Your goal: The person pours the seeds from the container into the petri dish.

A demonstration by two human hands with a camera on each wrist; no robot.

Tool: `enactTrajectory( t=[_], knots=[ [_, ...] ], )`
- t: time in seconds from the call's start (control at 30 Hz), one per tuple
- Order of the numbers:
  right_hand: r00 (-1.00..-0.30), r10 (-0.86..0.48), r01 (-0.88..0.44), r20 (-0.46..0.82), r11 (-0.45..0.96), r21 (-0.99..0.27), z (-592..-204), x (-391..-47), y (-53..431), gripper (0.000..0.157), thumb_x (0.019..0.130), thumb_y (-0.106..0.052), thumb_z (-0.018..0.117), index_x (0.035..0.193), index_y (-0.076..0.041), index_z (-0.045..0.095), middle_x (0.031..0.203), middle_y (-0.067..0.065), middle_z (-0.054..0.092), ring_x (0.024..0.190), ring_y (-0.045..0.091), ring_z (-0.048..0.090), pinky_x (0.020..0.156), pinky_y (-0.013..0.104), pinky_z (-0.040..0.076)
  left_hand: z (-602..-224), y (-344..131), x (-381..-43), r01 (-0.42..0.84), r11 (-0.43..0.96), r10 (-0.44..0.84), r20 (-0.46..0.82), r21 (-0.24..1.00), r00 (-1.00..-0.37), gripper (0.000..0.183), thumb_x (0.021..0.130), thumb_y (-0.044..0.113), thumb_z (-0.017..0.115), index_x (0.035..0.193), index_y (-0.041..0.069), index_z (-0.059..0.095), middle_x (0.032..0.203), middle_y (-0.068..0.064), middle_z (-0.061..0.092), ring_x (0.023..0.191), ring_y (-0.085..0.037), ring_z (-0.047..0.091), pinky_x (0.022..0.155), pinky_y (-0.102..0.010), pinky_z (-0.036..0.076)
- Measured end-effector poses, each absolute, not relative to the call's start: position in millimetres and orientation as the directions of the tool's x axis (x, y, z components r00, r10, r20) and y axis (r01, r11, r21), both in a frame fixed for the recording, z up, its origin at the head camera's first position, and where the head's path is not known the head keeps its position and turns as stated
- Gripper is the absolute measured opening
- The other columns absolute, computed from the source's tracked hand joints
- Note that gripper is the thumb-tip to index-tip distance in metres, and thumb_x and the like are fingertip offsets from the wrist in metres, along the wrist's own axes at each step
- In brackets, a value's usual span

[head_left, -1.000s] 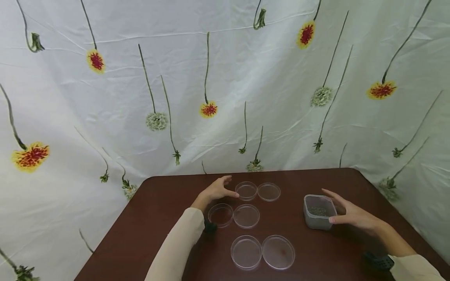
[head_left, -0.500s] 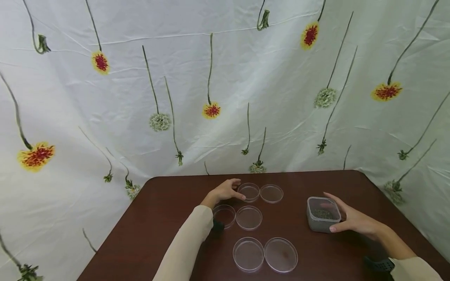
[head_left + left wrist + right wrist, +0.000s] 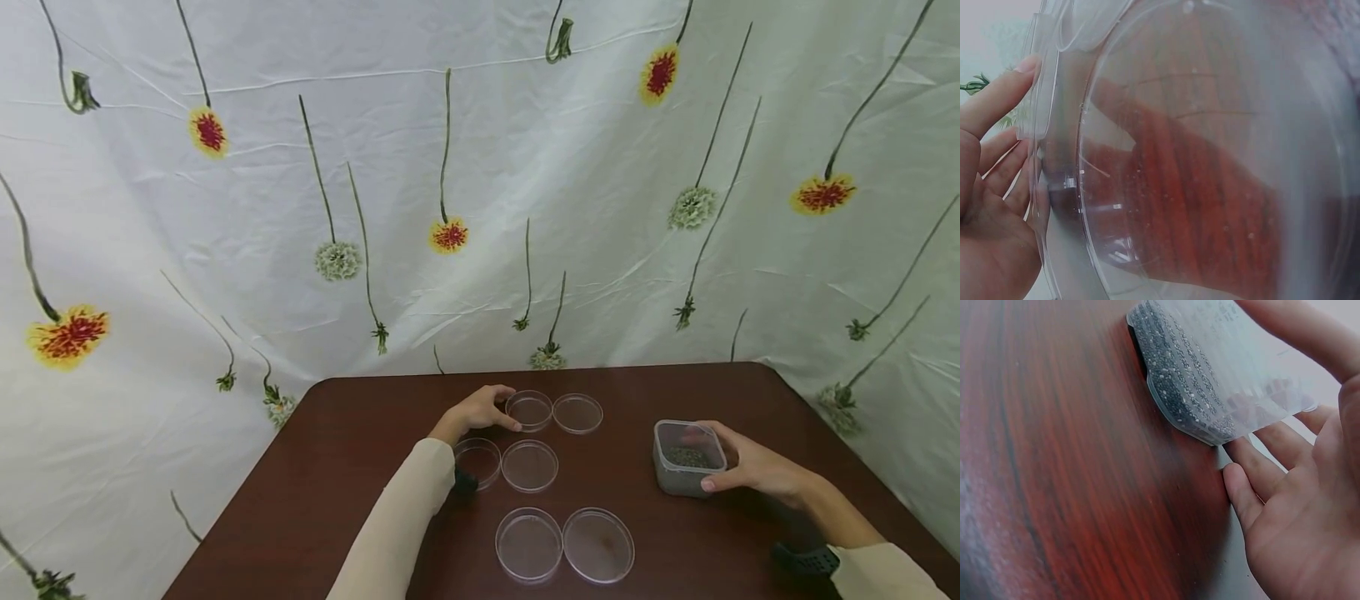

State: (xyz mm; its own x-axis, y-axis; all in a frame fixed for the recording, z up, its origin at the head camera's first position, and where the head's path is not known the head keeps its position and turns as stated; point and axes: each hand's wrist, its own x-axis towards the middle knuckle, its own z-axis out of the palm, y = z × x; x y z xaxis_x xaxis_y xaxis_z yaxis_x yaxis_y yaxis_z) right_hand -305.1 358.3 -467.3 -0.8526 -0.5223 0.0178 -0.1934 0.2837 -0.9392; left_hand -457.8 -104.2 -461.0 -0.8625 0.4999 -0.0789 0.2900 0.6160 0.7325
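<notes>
My left hand (image 3: 478, 411) holds the left side of a clear petri dish (image 3: 528, 411) in the back row, thumb at its near rim and fingers round the far side. In the left wrist view the thumb (image 3: 1004, 94) reaches the edge of a clear dish, the fingers behind it. On the right, my right hand (image 3: 761, 468) grips a square clear plastic container (image 3: 681, 479) from its right side, thumb in front and fingers behind. Tiny dark grains with pale specks (image 3: 1172, 369) fill its lower part. The container sits on the table.
Beside the held dish stands another back petri dish (image 3: 577, 414). Closer in are a middle pair, the left dish (image 3: 474, 460) partly behind my left wrist and the right dish (image 3: 529, 465), and a front pair (image 3: 528, 544). The brown table (image 3: 330, 500) meets a flower-print cloth (image 3: 480, 317).
My left hand has moved right and closed in on the back-left petri dish. The fingers of my right hand have drawn in round the container, which stays in place. The head view shifts slightly.
</notes>
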Motion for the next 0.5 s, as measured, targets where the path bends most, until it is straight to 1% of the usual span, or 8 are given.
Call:
enactTrajectory(
  t=[0.2,0.27,0.4,0.47,0.5],
  knots=[
    [-0.859,-0.511,-0.191,0.026,0.274,-0.942,-467.5,-304.9,356.9,0.079,0.095,-0.005,0.073,0.155,0.009,0.023,0.152,0.039,0.033,0.121,0.01,0.055,0.087,0.037,0.054,-461.6,-104.0,-454.3,0.277,0.612,0.492,-0.082,0.741,-0.867,0.078,0.086,0.021,0.089,0.151,0.003,0.05,0.155,-0.02,0.046,0.145,-0.037,0.04,0.115,-0.051,0.036],
    [-0.869,-0.495,-0.189,0.022,0.29,-0.938,-467.6,-305.5,356.3,0.079,0.095,-0.006,0.074,0.155,0.009,0.025,0.153,0.038,0.033,0.122,0.008,0.053,0.087,0.036,0.054,-461.5,-103.9,-454.0,0.279,0.61,0.493,-0.08,0.741,-0.866,0.078,0.086,0.022,0.088,0.151,0.003,0.05,0.154,-0.02,0.047,0.144,-0.036,0.04,0.114,-0.051,0.036],
    [-0.882,-0.47,-0.204,0.032,0.32,-0.925,-467.2,-308.5,353.9,0.076,0.094,-0.007,0.075,0.155,0.006,0.031,0.156,0.035,0.031,0.124,-0.003,0.048,0.09,0.033,0.052,-461.9,-104.4,-455.1,0.289,0.605,0.495,-0.066,0.742,-0.866,0.075,0.085,0.021,0.089,0.149,0.002,0.052,0.152,-0.02,0.049,0.143,-0.037,0.042,0.113,-0.052,0.037],
    [-0.884,-0.466,-0.218,0.042,0.33,-0.918,-466.8,-310.3,352.2,0.075,0.094,-0.007,0.075,0.155,0.005,0.033,0.156,0.034,0.031,0.125,-0.004,0.046,0.09,0.033,0.052,-461.7,-104.8,-455.5,0.289,0.601,0.494,-0.062,0.745,-0.867,0.075,0.085,0.021,0.089,0.148,0.002,0.053,0.151,-0.02,0.05,0.142,-0.037,0.042,0.113,-0.052,0.037],
    [-0.883,-0.467,-0.226,0.047,0.335,-0.914,-466.2,-311.1,351.3,0.074,0.094,-0.007,0.075,0.155,0.004,0.034,0.156,0.034,0.031,0.128,-0.001,0.045,0.091,0.033,0.052,-461.6,-105.1,-455.8,0.287,0.6,0.493,-0.062,0.746,-0.868,0.075,0.085,0.021,0.089,0.148,0.002,0.053,0.151,-0.02,0.05,0.142,-0.037,0.043,0.113,-0.052,0.037]
  ],
)
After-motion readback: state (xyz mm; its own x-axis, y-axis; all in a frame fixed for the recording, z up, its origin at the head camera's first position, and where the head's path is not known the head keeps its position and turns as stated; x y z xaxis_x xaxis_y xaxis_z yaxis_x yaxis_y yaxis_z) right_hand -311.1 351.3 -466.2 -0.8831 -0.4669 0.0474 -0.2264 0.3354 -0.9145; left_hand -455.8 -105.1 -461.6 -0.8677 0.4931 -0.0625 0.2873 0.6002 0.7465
